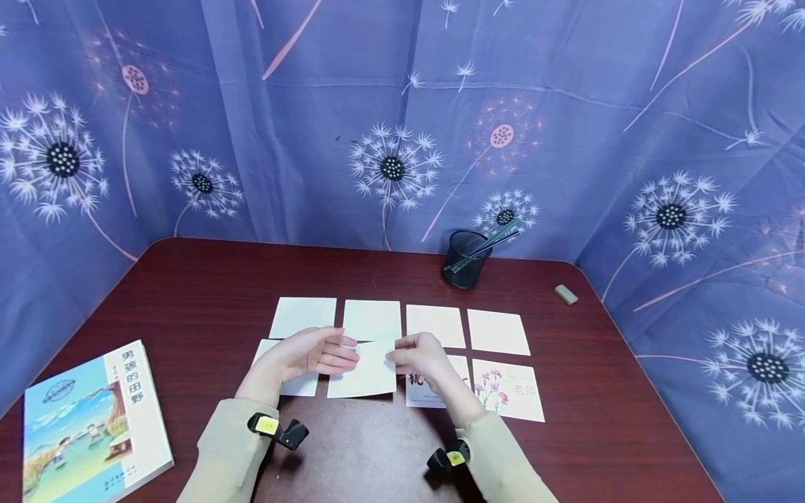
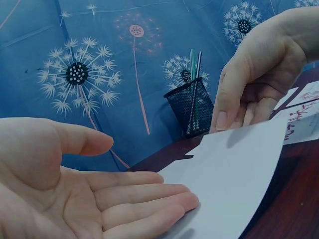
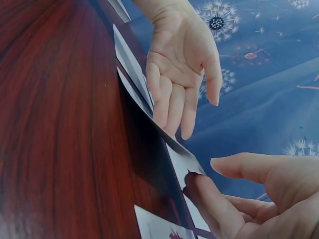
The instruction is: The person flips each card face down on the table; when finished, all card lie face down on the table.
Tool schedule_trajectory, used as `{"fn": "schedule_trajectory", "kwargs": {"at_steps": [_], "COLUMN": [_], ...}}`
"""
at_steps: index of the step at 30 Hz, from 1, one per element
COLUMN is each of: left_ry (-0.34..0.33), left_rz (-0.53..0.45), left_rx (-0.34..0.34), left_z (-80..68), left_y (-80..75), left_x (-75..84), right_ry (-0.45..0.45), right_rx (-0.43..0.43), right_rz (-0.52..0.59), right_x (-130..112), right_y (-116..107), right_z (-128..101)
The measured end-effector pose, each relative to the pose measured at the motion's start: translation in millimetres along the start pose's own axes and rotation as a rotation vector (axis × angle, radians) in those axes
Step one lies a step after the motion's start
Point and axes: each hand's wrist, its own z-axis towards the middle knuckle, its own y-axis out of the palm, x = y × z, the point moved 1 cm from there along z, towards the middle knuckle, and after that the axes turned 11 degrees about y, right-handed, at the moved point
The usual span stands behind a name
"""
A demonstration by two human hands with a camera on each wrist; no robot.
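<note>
Nearest the wearer, at about 6 o'clock on the dark red wooden desk (image 1: 189,293), two beige sleeves lead to the hands. The right hand (image 1: 423,358) pinches the right edge of a blank white paper card (image 1: 365,370) between thumb and fingertips, tipping that edge up off the desk. The left hand (image 1: 311,355) lies palm up with fingers straight and relaxed against the card's left edge, holding nothing. The card sits in the middle of the near row, between another white card to its 9 o'clock and a printed card with dark characters (image 1: 420,390) to its 3 o'clock.

The card looks thin, light and bendy; it bows where it is lifted, so it would likely crease under a hard squeeze and slide easily on the polished wood. An edge or corner seems the best place to take hold.

Further right lies a card with pink flowers (image 1: 509,391). At 8 o'clock rests an illustrated paperback book (image 1: 88,426). Beyond, four blank cards form a far row (image 1: 434,325). At 1 o'clock stand a black mesh pen cup (image 1: 464,260) and a small grey eraser (image 1: 566,294).
</note>
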Motion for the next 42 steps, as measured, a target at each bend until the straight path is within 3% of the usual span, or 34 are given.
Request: {"fn": "schedule_trajectory", "kwargs": {"at_steps": [14,23,30,42], "left_ry": [-0.022,0.034,0.080,0.088], "left_rz": [0.017,0.007,-0.079,-0.136], "left_rx": [0.003,0.013,0.032,0.108], "left_z": [-0.4,1.1,13.4,31.8], "left_y": [1.3,6.4,32.3,76.6], "left_x": [-1.4,-0.8,-2.1,7.4], "right_ry": [0.033,0.003,0.027,0.035], "right_rx": [-0.043,-0.052,0.005,0.040], "right_rz": [-0.059,-0.092,-0.210,-0.236], "right_x": [3.7,1.4,4.9,13.4], "right_y": [-12.7,-33.2,-65.7,-117.9], "right_z": [0.5,-5.4,-10.9,-21.0]}}
